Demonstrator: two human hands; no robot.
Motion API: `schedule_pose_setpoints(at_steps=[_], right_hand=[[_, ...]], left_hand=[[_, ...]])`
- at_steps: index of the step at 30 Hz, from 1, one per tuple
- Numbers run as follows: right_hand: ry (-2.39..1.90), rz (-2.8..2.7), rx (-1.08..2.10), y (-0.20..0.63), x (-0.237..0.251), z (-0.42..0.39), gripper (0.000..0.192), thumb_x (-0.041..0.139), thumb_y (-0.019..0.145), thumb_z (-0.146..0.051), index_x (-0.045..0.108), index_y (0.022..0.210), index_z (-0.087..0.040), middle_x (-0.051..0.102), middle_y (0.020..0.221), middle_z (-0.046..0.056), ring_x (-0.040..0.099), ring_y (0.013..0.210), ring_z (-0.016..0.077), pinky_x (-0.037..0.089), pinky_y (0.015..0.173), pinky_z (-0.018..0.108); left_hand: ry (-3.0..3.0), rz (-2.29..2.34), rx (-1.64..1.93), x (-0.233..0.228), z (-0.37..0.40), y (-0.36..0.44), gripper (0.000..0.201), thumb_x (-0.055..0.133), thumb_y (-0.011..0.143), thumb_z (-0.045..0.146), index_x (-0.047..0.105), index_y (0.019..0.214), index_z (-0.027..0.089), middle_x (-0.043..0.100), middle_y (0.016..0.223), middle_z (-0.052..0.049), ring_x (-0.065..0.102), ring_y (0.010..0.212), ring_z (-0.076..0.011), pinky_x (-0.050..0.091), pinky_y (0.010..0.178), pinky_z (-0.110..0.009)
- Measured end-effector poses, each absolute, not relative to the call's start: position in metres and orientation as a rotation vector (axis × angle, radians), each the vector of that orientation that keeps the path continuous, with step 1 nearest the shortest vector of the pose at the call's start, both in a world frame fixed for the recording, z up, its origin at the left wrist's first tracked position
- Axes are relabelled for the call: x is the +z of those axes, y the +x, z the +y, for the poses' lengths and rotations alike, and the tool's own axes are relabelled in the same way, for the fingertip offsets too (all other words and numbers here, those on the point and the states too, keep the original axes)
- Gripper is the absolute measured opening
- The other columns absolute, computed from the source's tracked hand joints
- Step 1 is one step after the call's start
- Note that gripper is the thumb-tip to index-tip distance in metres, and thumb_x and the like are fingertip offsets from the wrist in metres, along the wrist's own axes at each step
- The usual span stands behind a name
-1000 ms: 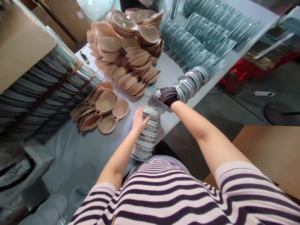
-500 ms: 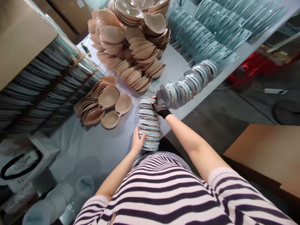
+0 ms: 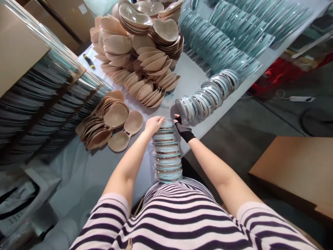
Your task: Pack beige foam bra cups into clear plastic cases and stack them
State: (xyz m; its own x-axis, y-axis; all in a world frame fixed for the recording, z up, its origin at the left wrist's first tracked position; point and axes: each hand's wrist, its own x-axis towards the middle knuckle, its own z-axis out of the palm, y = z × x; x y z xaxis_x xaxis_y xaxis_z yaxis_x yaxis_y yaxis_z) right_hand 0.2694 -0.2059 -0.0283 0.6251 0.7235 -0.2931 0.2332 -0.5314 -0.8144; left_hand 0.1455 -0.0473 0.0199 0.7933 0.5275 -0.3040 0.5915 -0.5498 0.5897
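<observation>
stack [image 3: 166,152] of clear packs stands upright at the near edge of the table [image 3: 104,170], against the person's striped shirt. beige pads [image 3: 140,45] are heaped at the far edge, a smaller pile [image 3: 109,121] lies left of the stack. left hand [image 3: 154,124] lies flat on its top, fingers together; gloved right hand [image 3: 183,127] presses its top right side.

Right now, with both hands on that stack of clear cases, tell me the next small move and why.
Probably steady and square the stack of clear cases before anything else. The left hand and the gloved right hand both press at its top; it rises tall against the striped shirt at the table's edge, and its layers look slightly uneven, so it could topple.
</observation>
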Motion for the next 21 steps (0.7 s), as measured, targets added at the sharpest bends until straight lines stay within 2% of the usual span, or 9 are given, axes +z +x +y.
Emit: schedule_pose_setpoints(at_steps=[2, 4, 9, 11, 14, 18, 21], right_hand=[[-2.101, -0.534, 1.118, 0.278, -0.034, -0.218, 0.040, 0.045, 0.096, -0.033, 0.059, 0.131, -0.019, 0.074, 0.101, 0.009, 0.071, 0.086, 0.0212, 0.059, 0.084, 0.036], [-1.969, -0.440, 1.449, 0.285, -0.039, -0.224, 0.037, 0.050, 0.095, -0.032, 0.060, 0.128, -0.020, 0.072, 0.086, 0.005, 0.067, 0.068, 0.0179, 0.060, 0.070, 0.032], [-1.802, -0.484, 1.701, 0.299, -0.052, -0.212, 0.010, 0.064, 0.084, -0.023, 0.064, 0.094, -0.019, 0.064, 0.070, 0.001, 0.058, 0.056, 0.0138, 0.055, 0.056, 0.027], [-1.797, -0.541, 1.776, 0.305, -0.055, -0.206, 0.009, 0.069, 0.079, -0.020, 0.062, 0.083, -0.018, 0.060, 0.065, 0.000, 0.055, 0.054, 0.0134, 0.053, 0.052, 0.026], [-1.754, -0.544, 1.787, 0.311, -0.051, -0.208, 0.012, 0.070, 0.077, -0.019, 0.059, 0.074, -0.018, 0.056, 0.063, 0.000, 0.054, 0.055, 0.0129, 0.052, 0.051, 0.026], [-1.663, -0.648, 1.662, 0.311, -0.017, -0.212, 0.016, 0.057, 0.089, -0.025, 0.059, 0.074, -0.017, 0.058, 0.068, 0.002, 0.056, 0.061, 0.0135, 0.057, 0.058, 0.027], [-1.939, -1.042, 1.490, 0.297, 0.018, -0.193, 0.024, 0.048, 0.097, -0.024, 0.064, 0.082, -0.016, 0.067, 0.080, 0.006, 0.063, 0.072, 0.0173, 0.058, 0.067, 0.029]], left_hand=[[2.296, 0.802, -0.256, 0.021, -0.045, 0.155, 0.044, 0.039, 0.102, 0.044, 0.077, 0.114, 0.024, 0.076, 0.117, -0.007, 0.066, 0.116, -0.0258, 0.049, 0.098, -0.033], [2.308, 0.810, -0.293, 0.022, -0.048, 0.154, 0.044, 0.040, 0.102, 0.044, 0.078, 0.112, 0.025, 0.076, 0.116, -0.006, 0.067, 0.113, -0.0259, 0.049, 0.093, -0.031], [2.228, 0.830, -0.382, 0.025, -0.043, 0.146, 0.042, 0.043, 0.100, 0.045, 0.078, 0.112, 0.026, 0.076, 0.120, -0.003, 0.066, 0.116, -0.0257, 0.049, 0.090, -0.029], [2.203, 0.829, -0.400, 0.024, -0.038, 0.147, 0.041, 0.045, 0.099, 0.046, 0.079, 0.113, 0.027, 0.076, 0.120, -0.002, 0.066, 0.116, -0.0258, 0.049, 0.090, -0.029], [2.164, 0.790, -0.421, 0.022, -0.030, 0.147, 0.041, 0.047, 0.097, 0.048, 0.079, 0.112, 0.027, 0.077, 0.118, -0.002, 0.067, 0.113, -0.0255, 0.049, 0.089, -0.029], [2.108, 0.727, -0.467, 0.021, -0.021, 0.149, 0.043, 0.049, 0.094, 0.051, 0.081, 0.104, 0.024, 0.079, 0.103, -0.004, 0.069, 0.098, -0.0239, 0.049, 0.083, -0.029], [2.073, 0.697, -0.512, 0.019, -0.016, 0.157, 0.041, 0.054, 0.090, 0.052, 0.081, 0.097, 0.022, 0.079, 0.093, -0.003, 0.067, 0.088, -0.0215, 0.048, 0.077, -0.028]])
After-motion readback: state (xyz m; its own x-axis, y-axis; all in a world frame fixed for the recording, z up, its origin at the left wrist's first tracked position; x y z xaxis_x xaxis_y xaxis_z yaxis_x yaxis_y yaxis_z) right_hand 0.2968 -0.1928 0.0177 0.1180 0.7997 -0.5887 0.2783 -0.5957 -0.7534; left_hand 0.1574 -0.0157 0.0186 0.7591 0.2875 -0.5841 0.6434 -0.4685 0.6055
